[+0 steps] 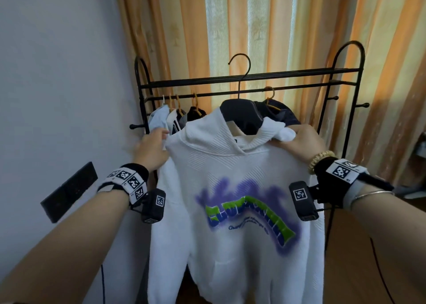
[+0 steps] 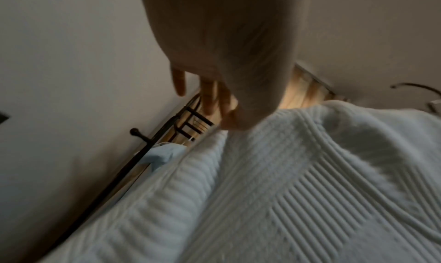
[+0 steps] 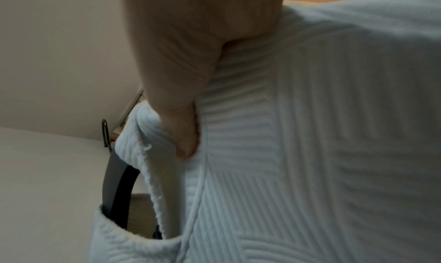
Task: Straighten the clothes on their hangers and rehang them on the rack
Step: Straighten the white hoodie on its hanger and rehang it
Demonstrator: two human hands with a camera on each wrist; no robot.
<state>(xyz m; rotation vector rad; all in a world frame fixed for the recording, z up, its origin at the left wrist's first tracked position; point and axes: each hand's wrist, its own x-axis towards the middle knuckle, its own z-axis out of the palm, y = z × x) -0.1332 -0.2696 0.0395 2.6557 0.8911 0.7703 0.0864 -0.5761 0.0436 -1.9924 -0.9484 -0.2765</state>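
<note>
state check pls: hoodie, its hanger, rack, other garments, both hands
White ribbed hoodie with purple-green print: on hanger, held off rack.
Black hanger: inside hoodie neck, hook free of rail.
Black metal rack: upright.
Other garments: hanging on rail.
Left hand: fingers straight, at hoodie's shoulder, no grip visible.
Right hand: grips hoodie's other shoulder.

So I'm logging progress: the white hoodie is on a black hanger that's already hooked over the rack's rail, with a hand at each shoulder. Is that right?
Not quite. The black hanger is not hooked on yet: in the head view its hook stands free above the rack rails. The rest holds: the white hoodie sits on it, with the left hand and right hand at its shoulders.
</note>
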